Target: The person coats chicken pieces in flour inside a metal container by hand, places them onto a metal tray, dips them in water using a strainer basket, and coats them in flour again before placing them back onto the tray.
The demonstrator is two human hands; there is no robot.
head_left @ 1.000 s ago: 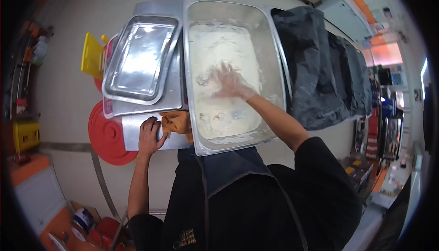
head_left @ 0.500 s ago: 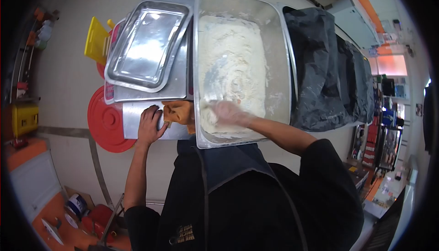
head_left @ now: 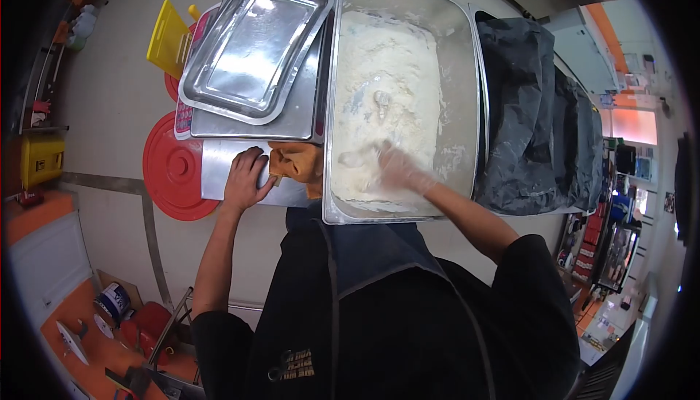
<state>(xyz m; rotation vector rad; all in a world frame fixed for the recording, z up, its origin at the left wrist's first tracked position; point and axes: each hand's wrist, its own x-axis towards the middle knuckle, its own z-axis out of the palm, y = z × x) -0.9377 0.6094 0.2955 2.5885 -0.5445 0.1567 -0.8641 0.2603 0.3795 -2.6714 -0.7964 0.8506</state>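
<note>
White flour (head_left: 401,64) covers the floor of a deep metal tray (head_left: 459,108). Inside this tray, at its near end, my right hand (head_left: 399,169) touches the flour in what looks like a clear glove; motion smears its fingers. One coated lump (head_left: 381,101) lies in the flour farther up, and another (head_left: 354,159) is just left of the hand. My left hand (head_left: 248,179) rests with fingers apart on the metal surface (head_left: 219,170), its thumb beside an orange cloth (head_left: 297,161).
An empty shallow metal tray (head_left: 255,46) sits at the upper left on a flat metal lid (head_left: 299,119). Left of these are a red round lid (head_left: 179,167) and a yellow board (head_left: 169,39). Black plastic (head_left: 525,115) covers something on the right.
My right hand has swept from mid-tray to the near end, then slightly right. The view has shifted, so the trays appear farther right and higher. My left hand stays beside the cloth.
</note>
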